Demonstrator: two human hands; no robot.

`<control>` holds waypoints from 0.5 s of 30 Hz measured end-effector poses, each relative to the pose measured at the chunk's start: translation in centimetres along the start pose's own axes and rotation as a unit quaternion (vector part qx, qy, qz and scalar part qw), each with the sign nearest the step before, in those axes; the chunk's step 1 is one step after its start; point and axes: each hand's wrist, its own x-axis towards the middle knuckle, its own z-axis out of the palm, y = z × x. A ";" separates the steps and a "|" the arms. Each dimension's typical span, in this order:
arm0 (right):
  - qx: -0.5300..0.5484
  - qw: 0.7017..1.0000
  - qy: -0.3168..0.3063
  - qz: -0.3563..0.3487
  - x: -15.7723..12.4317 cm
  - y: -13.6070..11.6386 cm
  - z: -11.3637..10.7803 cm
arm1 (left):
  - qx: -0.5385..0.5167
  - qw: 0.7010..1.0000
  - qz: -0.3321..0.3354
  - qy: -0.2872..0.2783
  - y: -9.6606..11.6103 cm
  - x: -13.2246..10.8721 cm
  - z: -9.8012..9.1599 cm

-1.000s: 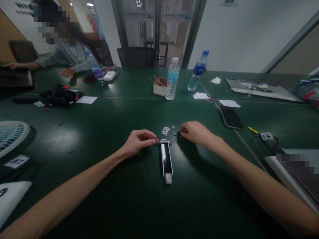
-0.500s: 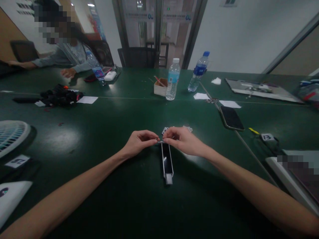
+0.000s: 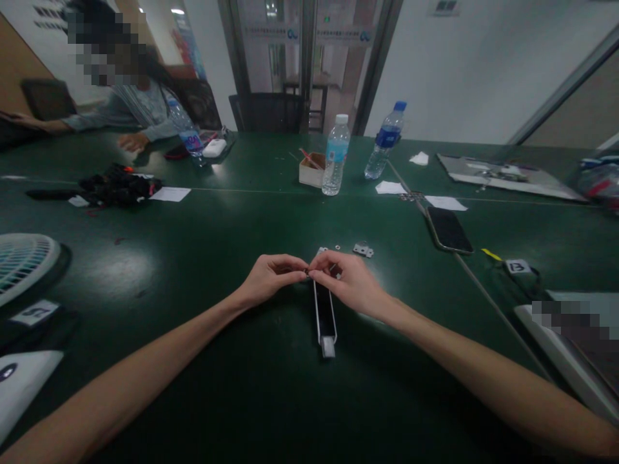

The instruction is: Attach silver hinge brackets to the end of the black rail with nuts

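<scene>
My left hand (image 3: 276, 278) is closed in a pinch on a small metal piece (image 3: 306, 273) that looks like a thin pin or screw. My right hand (image 3: 345, 278) pinches at its other side, so the fingertips of both hands meet. Most of the piece is hidden by the fingers. Directly below lies a long, narrow channel-shaped part (image 3: 325, 316) with pale edges, a dark inside and a silvery block at its near end; its far end is partly behind my right hand. Beyond the hand are a small ring or nut (image 3: 338, 247) and a little metal bracket (image 3: 363, 250).
Bottles (image 3: 336, 154) and a small box (image 3: 312, 169) stand farther back on the green table (image 3: 232, 225). A phone (image 3: 449, 229) lies to the right, a white fan grille (image 3: 24, 264) to the left. Another person (image 3: 145, 109) sits at the far left.
My right hand has shifted slightly left and down, bringing its fingertips against those of my left hand. The ring and bracket beyond it now show more fully. My left hand has hardly moved.
</scene>
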 end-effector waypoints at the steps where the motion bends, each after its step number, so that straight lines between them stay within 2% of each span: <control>1: -0.003 1.000 0.006 0.001 -0.1 0.0 0.1 | 0.002 1.000 -0.001 0.001 0.0 0.0 0.0; 10: 0.028 0.998 0.057 0.026 -0.3 0.0 0.9 | 0.037 0.999 0.022 0.004 0.9 -0.2 0.4; 15: 0.001 0.998 0.053 0.027 -0.3 -0.4 0.7 | 0.049 0.998 0.043 0.006 0.5 -0.3 0.3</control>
